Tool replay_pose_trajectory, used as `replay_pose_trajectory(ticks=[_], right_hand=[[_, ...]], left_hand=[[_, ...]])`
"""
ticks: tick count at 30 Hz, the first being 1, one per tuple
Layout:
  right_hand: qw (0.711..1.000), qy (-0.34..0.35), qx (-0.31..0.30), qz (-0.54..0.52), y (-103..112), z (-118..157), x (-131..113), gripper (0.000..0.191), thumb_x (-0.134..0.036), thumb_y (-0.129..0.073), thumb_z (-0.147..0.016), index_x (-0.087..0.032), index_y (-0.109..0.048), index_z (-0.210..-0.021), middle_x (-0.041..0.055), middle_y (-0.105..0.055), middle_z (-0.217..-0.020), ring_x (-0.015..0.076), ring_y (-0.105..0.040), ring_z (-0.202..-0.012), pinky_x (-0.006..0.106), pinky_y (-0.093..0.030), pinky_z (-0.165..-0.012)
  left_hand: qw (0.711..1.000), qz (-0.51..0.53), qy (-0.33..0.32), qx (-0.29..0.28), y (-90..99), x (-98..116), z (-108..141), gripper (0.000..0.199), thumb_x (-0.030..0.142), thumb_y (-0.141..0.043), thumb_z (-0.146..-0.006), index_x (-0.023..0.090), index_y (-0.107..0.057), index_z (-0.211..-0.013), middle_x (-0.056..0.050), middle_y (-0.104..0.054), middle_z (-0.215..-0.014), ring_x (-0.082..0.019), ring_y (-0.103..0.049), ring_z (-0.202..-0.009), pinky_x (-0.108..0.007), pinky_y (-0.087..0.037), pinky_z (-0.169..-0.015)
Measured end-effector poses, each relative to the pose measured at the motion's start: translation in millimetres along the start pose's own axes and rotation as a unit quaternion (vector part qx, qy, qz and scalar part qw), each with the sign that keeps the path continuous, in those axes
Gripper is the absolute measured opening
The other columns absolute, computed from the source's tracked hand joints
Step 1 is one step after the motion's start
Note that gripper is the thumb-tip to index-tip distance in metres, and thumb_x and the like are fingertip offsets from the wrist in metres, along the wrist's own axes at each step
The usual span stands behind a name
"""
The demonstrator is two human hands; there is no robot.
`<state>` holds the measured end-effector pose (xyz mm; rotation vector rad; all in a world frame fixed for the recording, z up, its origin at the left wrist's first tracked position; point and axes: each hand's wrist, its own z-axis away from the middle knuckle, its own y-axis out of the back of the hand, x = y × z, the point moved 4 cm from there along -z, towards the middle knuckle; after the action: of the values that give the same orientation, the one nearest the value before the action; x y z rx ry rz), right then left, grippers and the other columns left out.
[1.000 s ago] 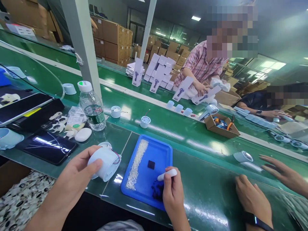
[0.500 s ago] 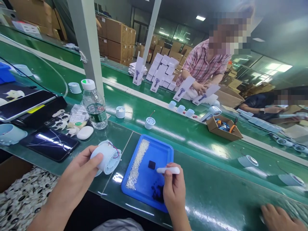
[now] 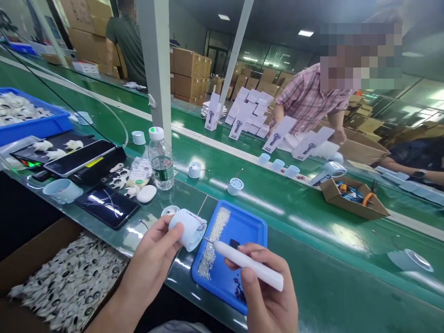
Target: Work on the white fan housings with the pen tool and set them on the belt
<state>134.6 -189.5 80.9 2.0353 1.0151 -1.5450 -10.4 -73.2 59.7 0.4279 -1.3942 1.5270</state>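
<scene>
My left hand (image 3: 147,259) is closed around a light blue cylindrical plastic housing (image 3: 183,229), with thin red and dark wires at its open end. In my right hand (image 3: 274,291) is a white pen-shaped screwdriver (image 3: 249,264). Its thin metal bit points at the housing's open end, close to it; whether they touch I cannot tell. Beneath the screwdriver lies a blue tray (image 3: 255,216) with a strip of small whitish pieces (image 3: 207,259), a black block (image 3: 234,243) and tiny dark pieces (image 3: 238,291), partly hidden by my right hand.
A water bottle (image 3: 162,162), a phone (image 3: 107,206) and a white case (image 3: 146,194) stand left of the tray. Blue housings (image 3: 236,186) sit on the green belt. A box of white parts (image 3: 79,277) is lower left. Across the belt, a person (image 3: 305,97) stands behind white cartons (image 3: 279,134).
The screwdriver has moved from over the tray toward the housing, its bit now facing the open end. My view has swung left, and another person's hand at lower right has left the frame.
</scene>
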Motion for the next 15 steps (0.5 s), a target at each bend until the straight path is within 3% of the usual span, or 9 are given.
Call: replay_pose_trajectory(ticks=[6,12,15], right_hand=[[0.999,-0.022,0.007,-0.036,-7,3,-4,0.014,-0.037,-0.060,-0.090,-0.026,-0.055,-0.097,0.0031,-0.057,-0.100,0.0146,-0.067,-0.071,0.032,-0.058,-0.069],[0.999,-0.017,0.005,-0.039,-7,6,-1,0.014,-0.037,-0.060,-0.090,-0.025,-0.055,-0.095,0.0040,-0.057,-0.099,0.0145,-0.066,-0.069,0.030,-0.056,-0.066],[1.000,-0.003,0.018,0.020,-3,9,10,0.020,-0.044,-0.064,-0.086,-0.025,-0.059,-0.091,0.0026,-0.059,-0.092,0.0155,-0.064,-0.071,0.029,-0.053,-0.068]], left_hand=[[0.998,-0.048,-0.024,-0.018,-5.6,0,9,0.014,0.034,-0.073,-0.077,0.024,-0.068,-0.085,-0.002,-0.065,-0.087,-0.016,-0.060,-0.081,-0.022,-0.052,-0.073],[0.998,-0.058,-0.008,-0.020,-4.2,-6,15,0.017,0.036,-0.073,-0.076,0.025,-0.068,-0.088,-0.002,-0.065,-0.089,-0.017,-0.058,-0.081,-0.023,-0.051,-0.072],[0.996,-0.086,-0.023,-0.016,-3.4,-6,14,0.020,0.038,-0.071,-0.077,0.024,-0.067,-0.090,-0.003,-0.064,-0.087,-0.017,-0.057,-0.080,-0.024,-0.051,-0.070]])
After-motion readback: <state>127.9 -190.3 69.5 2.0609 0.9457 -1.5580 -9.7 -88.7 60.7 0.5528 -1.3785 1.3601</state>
